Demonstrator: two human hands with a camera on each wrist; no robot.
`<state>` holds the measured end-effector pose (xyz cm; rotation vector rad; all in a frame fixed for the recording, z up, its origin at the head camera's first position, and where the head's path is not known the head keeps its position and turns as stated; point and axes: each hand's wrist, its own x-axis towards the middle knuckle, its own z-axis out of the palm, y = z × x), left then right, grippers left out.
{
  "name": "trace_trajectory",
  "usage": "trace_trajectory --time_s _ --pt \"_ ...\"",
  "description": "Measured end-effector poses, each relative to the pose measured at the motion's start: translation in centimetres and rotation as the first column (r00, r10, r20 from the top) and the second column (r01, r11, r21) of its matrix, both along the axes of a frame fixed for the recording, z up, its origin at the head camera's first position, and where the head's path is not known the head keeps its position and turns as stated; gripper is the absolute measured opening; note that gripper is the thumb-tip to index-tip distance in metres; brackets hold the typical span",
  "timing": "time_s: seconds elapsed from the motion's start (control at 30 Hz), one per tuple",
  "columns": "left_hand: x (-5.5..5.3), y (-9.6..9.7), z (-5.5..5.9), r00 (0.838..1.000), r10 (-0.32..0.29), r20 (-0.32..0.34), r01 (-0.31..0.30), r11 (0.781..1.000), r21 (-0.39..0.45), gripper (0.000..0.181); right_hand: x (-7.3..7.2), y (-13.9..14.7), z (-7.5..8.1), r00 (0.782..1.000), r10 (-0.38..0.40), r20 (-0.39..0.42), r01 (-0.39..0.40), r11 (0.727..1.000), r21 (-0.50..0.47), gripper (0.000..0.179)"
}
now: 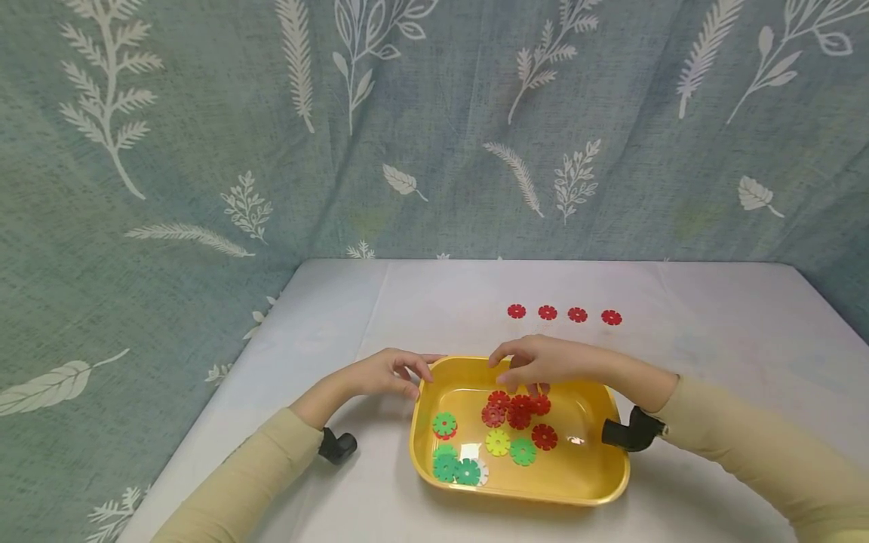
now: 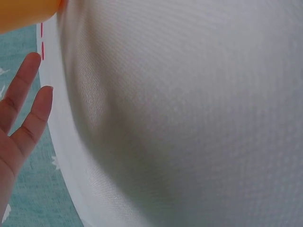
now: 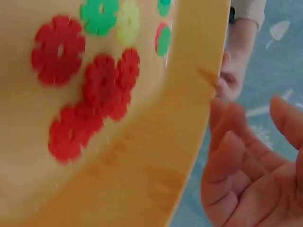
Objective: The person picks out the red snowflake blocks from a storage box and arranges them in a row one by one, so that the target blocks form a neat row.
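Red plastic discs (image 1: 545, 437) are maybe being picked from the yellow plastic tray (image 1: 580, 471); loose left hand (image 1: 388, 374) and right hand (image 1: 541, 358) look empty; next, a pinch is needed.

The tray (image 1: 589, 471) looks glossy, smooth plastic, the discs (image 1: 545, 437) plastic, the table cover (image 1: 713, 324) matt cloth.

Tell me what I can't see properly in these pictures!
White disc: head view, mostly hidden by a green disc.
Red pile: number unclear; discs overlap in head view, blur in right wrist view.
Left hand: left wrist view, cut off by the left edge.
Tub: left wrist view, mostly cut off at the picture's corner.
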<state>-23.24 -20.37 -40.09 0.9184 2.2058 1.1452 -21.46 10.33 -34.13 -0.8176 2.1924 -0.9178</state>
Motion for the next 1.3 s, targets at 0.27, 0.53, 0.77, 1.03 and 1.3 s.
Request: trace_trajectory --time_s 0.27,0.53,0.77,1.03,1.3 --pt "0.0 0.0 0.0 1.000 0.003 -0.003 -0.003 1.000 -0.013 0.021 0.0 -1.8 -1.2 0.991 0.119 -0.064 -0.110 0.986 0.127 0.040" --pt "0.0 0.1 0.0 1.000 0.004 0.009 -0.004 1.000 -0.004 0.021 0.0 -3.2 -3.2 0.960 0.212 -0.183 -0.156 0.948 0.277 0.038" --pt "-0.1 0.0 -0.1 1.000 -0.002 0.003 0.002 1.000 -0.001 0.021 0.2 -3.9 -4.9 0.926 0.262 -0.270 -0.154 0.919 0.363 0.026" --pt "-0.1 0.0 -0.1 1.000 0.003 0.006 -0.003 1.000 -0.006 0.021 0.4 -4.1 -5.3 0.912 0.264 -0.314 -0.147 0.925 0.351 0.019" --pt "-0.1 0.0 -0.1 1.000 0.004 0.015 -0.004 1.000 -0.009 0.022 1.4 -4.2 -4.9 0.918 0.220 -0.331 -0.088 0.924 0.371 0.022"
